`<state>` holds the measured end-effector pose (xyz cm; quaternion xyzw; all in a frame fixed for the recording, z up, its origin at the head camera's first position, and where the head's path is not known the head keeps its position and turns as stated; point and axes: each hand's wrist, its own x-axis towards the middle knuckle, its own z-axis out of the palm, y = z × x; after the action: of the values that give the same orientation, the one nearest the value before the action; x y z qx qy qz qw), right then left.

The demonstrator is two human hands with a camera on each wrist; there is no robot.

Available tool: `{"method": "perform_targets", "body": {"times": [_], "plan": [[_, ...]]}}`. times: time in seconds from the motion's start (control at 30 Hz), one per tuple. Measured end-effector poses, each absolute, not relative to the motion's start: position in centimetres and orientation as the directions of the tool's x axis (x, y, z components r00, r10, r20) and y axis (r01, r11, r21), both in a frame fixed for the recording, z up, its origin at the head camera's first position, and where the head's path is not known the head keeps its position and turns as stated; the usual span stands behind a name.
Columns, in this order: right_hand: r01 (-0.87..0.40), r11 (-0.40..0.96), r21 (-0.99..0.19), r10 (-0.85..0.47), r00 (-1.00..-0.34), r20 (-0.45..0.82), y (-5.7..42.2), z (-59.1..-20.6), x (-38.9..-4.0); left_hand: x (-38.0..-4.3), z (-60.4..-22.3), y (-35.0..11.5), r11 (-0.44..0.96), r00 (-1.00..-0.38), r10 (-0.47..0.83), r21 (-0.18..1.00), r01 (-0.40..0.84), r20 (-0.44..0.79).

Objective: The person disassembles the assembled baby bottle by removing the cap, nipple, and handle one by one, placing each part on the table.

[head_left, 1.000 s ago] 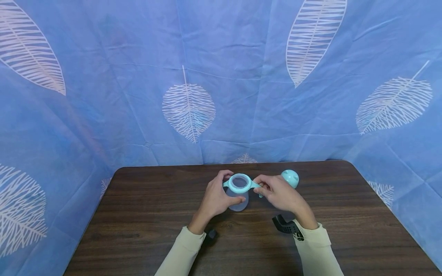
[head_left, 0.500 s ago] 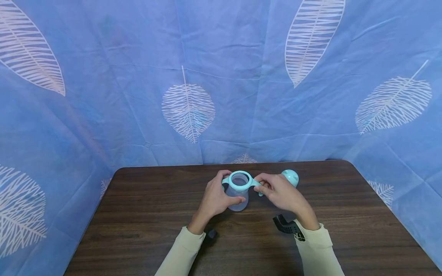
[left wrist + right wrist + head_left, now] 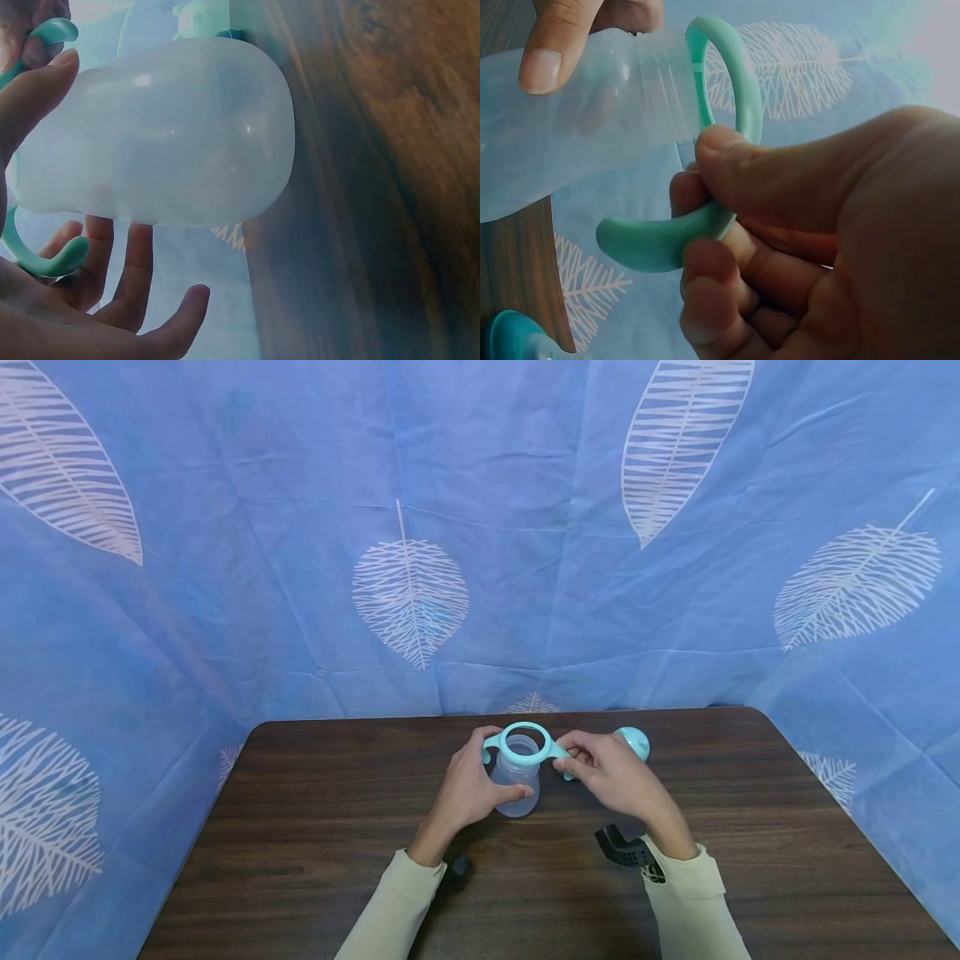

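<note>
A translucent baby bottle (image 3: 516, 797) stands on the table with its threaded neck (image 3: 667, 94) bare. My left hand (image 3: 467, 785) grips the bottle's body, thumb on the near side and fingers behind. A mint-green ring with two curved handles (image 3: 553, 750) sits tilted at the bottle's mouth, its right side higher. In the right wrist view the ring is just off the neck's end. My right hand (image 3: 609, 770) pinches the ring's right handle (image 3: 652, 244) between thumb and fingers. The left handle (image 3: 52, 259) hangs close to my left fingers.
A mint-green rounded cap (image 3: 634, 742) lies behind my right hand on the brown wooden table (image 3: 337, 827). Black straps (image 3: 622, 847) are on the wrists. A blue cloth with white leaf prints (image 3: 510, 593) hangs behind the table.
My right hand has lifted the handled ring from around the bottle's neck, up and slightly right, tilting it. The left hand and bottle have stayed nearly still.
</note>
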<state>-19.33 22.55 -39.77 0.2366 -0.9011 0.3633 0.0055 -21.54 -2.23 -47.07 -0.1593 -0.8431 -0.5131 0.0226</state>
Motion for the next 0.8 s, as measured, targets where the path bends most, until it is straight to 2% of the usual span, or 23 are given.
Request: {"method": "perform_targets", "body": {"times": [0.3, 0.8], "plan": [[-0.394, 0.628, -0.671, -0.376, -0.909, 0.181, 23.0, -39.5, -19.1, -21.5, -47.1, -2.3, 0.384, -0.946, 0.258, 0.877, 0.288, 0.198], [-0.35, 0.639, -0.685, -0.285, -0.935, 0.212, 24.3, -38.7, -18.7, -21.6, -47.1, -2.2, 0.401, -0.948, 0.252, 0.871, 0.286, 0.195]]}}
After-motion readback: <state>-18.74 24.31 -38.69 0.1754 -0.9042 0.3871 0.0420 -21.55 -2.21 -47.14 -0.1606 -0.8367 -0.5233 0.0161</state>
